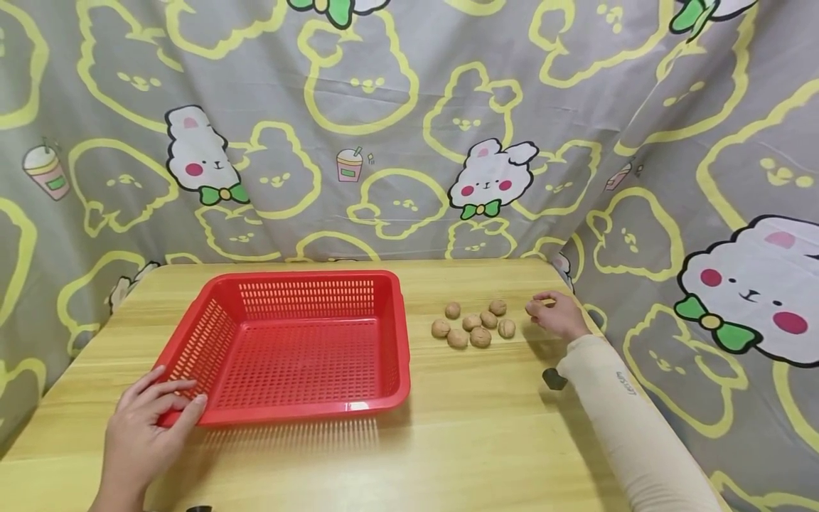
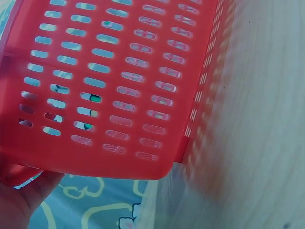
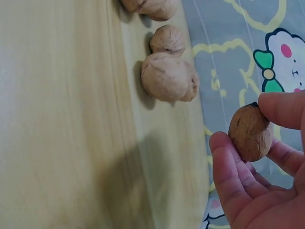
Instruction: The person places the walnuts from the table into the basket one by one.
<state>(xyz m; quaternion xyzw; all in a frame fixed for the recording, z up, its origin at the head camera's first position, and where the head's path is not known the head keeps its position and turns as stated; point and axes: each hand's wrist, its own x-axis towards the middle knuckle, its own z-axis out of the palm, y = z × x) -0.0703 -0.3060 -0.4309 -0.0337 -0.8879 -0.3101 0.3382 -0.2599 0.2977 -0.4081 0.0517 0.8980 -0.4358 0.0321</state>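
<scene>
A red plastic basket [image 1: 301, 370] with slotted walls stands on the left part of the table. My left hand [image 1: 143, 427] grips its near left corner, fingers over the rim. In the left wrist view, the basket's slotted outer wall [image 2: 95, 162] fills much of the picture, with part of the left hand [image 2: 14, 205] at the lower left. To the right, my right hand [image 1: 559, 316] pinches a walnut [image 3: 251, 133] between thumb and fingertips, above the table. Several more walnuts [image 1: 480, 337] lie in a loose group between the basket and that hand.
The wooden table [image 1: 473, 441] reaches back to a grey patterned curtain [image 1: 397, 235], which also hangs along both sides. A small black object [image 1: 554, 379] shows beside the right wrist, and another dark piece [image 1: 200, 508] at the bottom edge.
</scene>
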